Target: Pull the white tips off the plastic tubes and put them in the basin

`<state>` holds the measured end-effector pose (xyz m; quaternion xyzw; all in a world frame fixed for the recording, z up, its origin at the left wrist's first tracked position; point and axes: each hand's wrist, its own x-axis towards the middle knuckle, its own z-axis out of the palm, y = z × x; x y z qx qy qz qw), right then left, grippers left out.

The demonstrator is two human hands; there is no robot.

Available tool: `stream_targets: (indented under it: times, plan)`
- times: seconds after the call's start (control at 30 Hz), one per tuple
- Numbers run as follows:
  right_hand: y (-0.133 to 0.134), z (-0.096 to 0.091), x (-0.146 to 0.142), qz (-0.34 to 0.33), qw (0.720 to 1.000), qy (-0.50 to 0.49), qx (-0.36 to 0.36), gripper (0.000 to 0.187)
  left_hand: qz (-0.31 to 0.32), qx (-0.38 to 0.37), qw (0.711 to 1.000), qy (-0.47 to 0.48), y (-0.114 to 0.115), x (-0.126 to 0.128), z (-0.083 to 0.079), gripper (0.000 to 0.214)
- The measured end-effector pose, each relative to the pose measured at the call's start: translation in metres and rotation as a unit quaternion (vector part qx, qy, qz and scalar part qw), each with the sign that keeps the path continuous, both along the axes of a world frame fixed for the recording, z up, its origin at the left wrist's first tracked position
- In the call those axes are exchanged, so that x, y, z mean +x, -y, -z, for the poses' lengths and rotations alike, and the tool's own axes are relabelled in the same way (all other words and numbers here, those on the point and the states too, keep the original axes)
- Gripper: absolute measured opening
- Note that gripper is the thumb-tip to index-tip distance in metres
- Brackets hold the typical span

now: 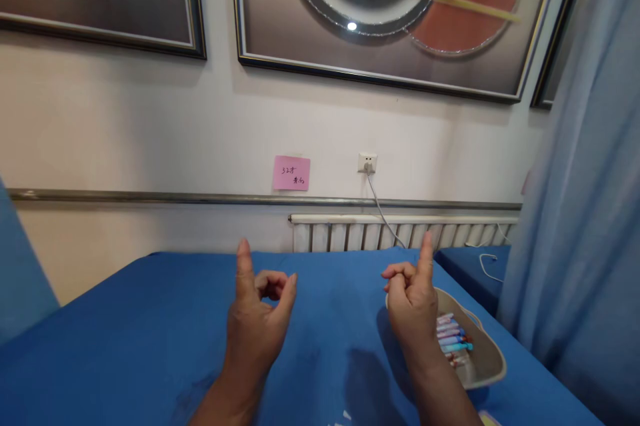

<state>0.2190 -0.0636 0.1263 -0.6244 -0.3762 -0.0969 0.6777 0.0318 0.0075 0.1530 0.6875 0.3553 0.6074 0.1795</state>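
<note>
Both my hands are raised above a table covered with a blue cloth [125,333]. My left hand [255,326] has one finger and the thumb pointing up, the other fingers curled in, and it holds nothing. My right hand [413,306] has one finger up and the rest curled into the palm, also with nothing in it. Just to the right of my right hand, partly hidden behind it, lies a shallow beige tray [493,359] with several coloured pens [453,339] in it.
A wall stands behind the table with a pink sticky note [291,173], a socket with a grey cable [367,163], a white radiator [400,234] and framed pictures [390,19] above. A pale blue curtain [585,213] hangs at the right.
</note>
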Motion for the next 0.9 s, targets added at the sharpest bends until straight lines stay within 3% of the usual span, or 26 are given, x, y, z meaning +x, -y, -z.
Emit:
stream_targets:
  times: [0.67,0.9]
  plan:
    - [-0.0049,0.0044,-0.0048,-0.044,0.999,0.003,-0.009,0.073,0.005,-0.012,1.0,-0.027,0.0033,0.0058,0.0,0.084]
    - [-0.0077,0.0051,-0.0097,-0.078,0.997,0.006,-0.024,0.071,0.038,-0.023,0.998,-0.054,0.0012,0.0071,0.0018,0.082]
